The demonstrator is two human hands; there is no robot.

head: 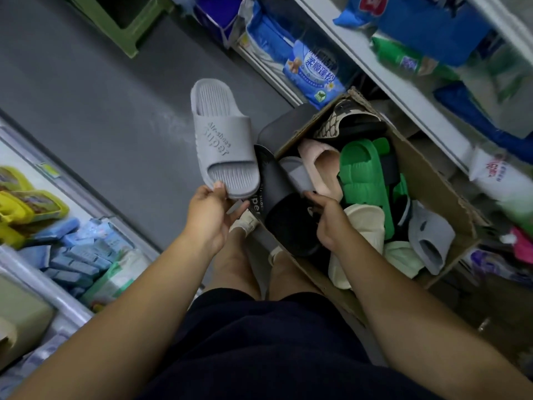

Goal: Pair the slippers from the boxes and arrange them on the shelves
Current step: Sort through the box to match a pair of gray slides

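Observation:
My left hand (213, 210) holds a grey slide slipper (220, 140) by its toe end, lifted over the floor left of the cardboard box (432, 180). My right hand (327, 217) reaches into the box and pinches a second grey slipper (297, 173) that lies among the others. The box holds several slippers: a black one (277, 197), a pink one (320, 161), a green pair (366, 171), cream ones (366, 226), a patterned one (337, 122) and another grey one (429, 241).
White shelves (383, 79) with blue and green packets rise at the right, behind the box. A low shelf (72, 249) with blue packs and yellow items runs along the left. A green stool (121, 21) stands at the far end of the grey floor aisle.

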